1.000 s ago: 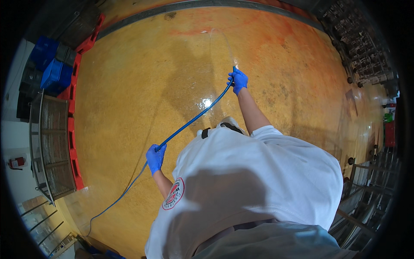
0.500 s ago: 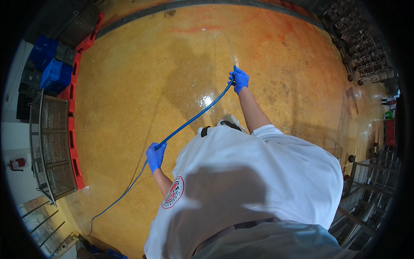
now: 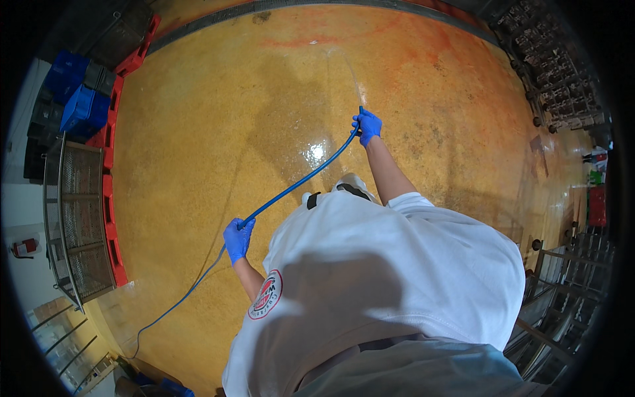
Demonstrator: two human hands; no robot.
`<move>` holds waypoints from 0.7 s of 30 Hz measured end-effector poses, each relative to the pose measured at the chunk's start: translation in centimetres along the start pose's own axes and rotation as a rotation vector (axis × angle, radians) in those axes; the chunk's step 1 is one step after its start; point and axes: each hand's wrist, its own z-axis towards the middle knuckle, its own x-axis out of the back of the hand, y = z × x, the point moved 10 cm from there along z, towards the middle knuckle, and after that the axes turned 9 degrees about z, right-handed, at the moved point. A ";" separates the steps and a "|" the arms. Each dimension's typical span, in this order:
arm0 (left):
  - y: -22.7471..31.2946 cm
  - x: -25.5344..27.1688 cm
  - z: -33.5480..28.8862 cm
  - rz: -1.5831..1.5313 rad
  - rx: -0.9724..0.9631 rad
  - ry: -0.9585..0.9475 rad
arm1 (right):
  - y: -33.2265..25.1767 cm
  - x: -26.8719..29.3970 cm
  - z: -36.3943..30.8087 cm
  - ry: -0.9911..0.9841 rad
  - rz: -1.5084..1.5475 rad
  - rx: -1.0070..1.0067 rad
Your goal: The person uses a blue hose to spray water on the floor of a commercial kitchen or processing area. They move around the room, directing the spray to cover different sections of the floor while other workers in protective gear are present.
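A blue hose (image 3: 301,181) runs between my hands in a shallow curve. My right hand (image 3: 368,127), in a blue glove, is closed around it close to its open end. A thin stream of water (image 3: 352,71) arcs from that end toward the far floor. Lower and to the left, my left hand (image 3: 238,239), also gloved in blue, grips the hose farther back. Behind this hand the hose trails down to the lower left. The yellow floor (image 3: 192,132) is wet and shiny in front of my feet.
Along the left stand red pallets (image 3: 110,198), blue crates (image 3: 86,112) and a metal mesh cart (image 3: 79,218). A fire extinguisher (image 3: 24,248) hangs on the left wall. Metal racks (image 3: 562,298) line the right side. A drain channel (image 3: 278,6) crosses the far floor.
My right hand and the hose end have dipped very slightly toward me. The water stream bends a little more to the left at its far end. My left hand keeps its grip.
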 end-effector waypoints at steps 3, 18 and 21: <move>0.2 0.1 -0.2 -0.008 0.001 -0.003 | 0.1 -0.1 -0.1 -0.008 0.006 -0.005; 0.5 0.6 -0.4 0.010 0.001 0.022 | -2.1 -3.3 -0.2 -0.088 0.054 0.047; 0.9 0.8 -0.5 0.023 -0.008 0.023 | -2.9 -4.4 -0.4 -0.107 0.088 0.067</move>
